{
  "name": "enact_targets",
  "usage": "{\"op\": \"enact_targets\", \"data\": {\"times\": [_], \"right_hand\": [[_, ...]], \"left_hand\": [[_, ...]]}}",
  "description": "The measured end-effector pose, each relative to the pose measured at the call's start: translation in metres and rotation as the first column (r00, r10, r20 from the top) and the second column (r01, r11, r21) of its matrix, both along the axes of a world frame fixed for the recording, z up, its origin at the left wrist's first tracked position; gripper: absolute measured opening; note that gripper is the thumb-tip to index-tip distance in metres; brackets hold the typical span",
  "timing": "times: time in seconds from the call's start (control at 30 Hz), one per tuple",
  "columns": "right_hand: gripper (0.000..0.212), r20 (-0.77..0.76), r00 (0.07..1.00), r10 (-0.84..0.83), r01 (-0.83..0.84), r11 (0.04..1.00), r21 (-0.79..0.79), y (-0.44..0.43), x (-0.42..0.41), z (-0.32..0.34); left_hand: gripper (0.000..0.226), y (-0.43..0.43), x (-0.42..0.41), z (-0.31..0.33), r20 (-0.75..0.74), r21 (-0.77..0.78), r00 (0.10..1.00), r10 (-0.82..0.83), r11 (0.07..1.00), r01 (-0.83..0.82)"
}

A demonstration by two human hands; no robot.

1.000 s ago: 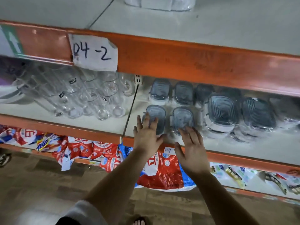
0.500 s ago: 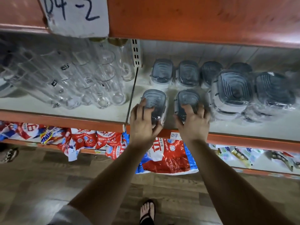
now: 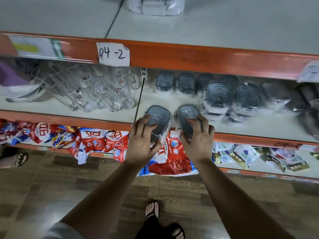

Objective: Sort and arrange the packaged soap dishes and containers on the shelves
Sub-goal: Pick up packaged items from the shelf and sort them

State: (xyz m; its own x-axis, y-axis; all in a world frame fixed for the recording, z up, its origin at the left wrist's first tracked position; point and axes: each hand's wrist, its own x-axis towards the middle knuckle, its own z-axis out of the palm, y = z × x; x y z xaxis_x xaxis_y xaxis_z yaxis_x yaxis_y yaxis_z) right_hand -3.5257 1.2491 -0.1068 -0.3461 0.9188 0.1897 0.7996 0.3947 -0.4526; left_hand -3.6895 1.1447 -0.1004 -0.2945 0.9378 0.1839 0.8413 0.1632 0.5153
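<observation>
Several glasses (image 3: 112, 94) left of dishes (image 3: 158, 114)

On the middle shelf (image 3: 241, 130), two packaged soap dishes sit side by side at the front edge, just right of the shelf's seam (image 3: 139, 99). The left soap dish (image 3: 158, 116) lies under the left hand (image 3: 141, 145), the right soap dish (image 3: 187, 112) under the right hand (image 3: 198, 144). Behind them a row of soap dishes (image 3: 185, 82) lines the back edge. Stacked containers (image 3: 217, 97) lie to the right, drinking glasses (image 3: 103, 90) left of the seam. Detergent bags (image 3: 96, 140) lie on the lower shelf (image 3: 259, 168).
</observation>
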Motion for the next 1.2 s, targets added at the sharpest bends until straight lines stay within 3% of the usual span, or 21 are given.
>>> {"op": "enact_targets", "data": {"times": [0.27, 0.5, 0.7, 0.9, 1.0, 1.1, 1.2], "right_hand": [[0.049, -0.180, 0.984, -0.002, 0.012, 0.999, 0.051, -0.048, 0.051, 0.083], [0.039, -0.313, 0.940, 0.133, -0.048, 0.962, 0.267, -0.058, 0.092, 0.147], [0.039, -0.360, 0.906, 0.221, -0.045, 0.898, 0.438, -0.032, 0.086, 0.205], [0.039, -0.374, 0.898, 0.232, -0.026, 0.876, 0.482, 0.013, 0.060, 0.249], [0.045, -0.314, 0.939, 0.141, 0.009, 0.902, 0.431, 0.040, 0.051, 0.260], [0.052, -0.148, 0.989, -0.006, 0.055, 0.943, 0.328, 0.067, 0.045, 0.262], [0.041, -0.035, 0.993, -0.111, 0.117, 0.956, 0.268, 0.096, 0.041, 0.261]], "left_hand": [[0.051, -0.055, 0.044, 0.078, -0.043, 0.086, 0.996, -0.080, 0.993, 0.083], [0.043, -0.070, 0.055, 0.137, -0.079, 0.333, 0.986, -0.148, 0.928, 0.165], [0.041, -0.037, 0.027, 0.192, -0.150, 0.449, 0.981, -0.122, 0.876, 0.178], [0.045, 0.017, -0.012, 0.226, -0.192, 0.408, 0.973, -0.128, 0.891, 0.198], [0.049, 0.044, -0.026, 0.235, -0.190, 0.321, 0.969, -0.155, 0.923, 0.211], [0.050, 0.070, -0.036, 0.244, -0.152, 0.255, 0.971, -0.185, 0.942, 0.219], [0.051, 0.097, -0.042, 0.252, -0.204, 0.211, 0.951, -0.231, 0.939, 0.273]]}}
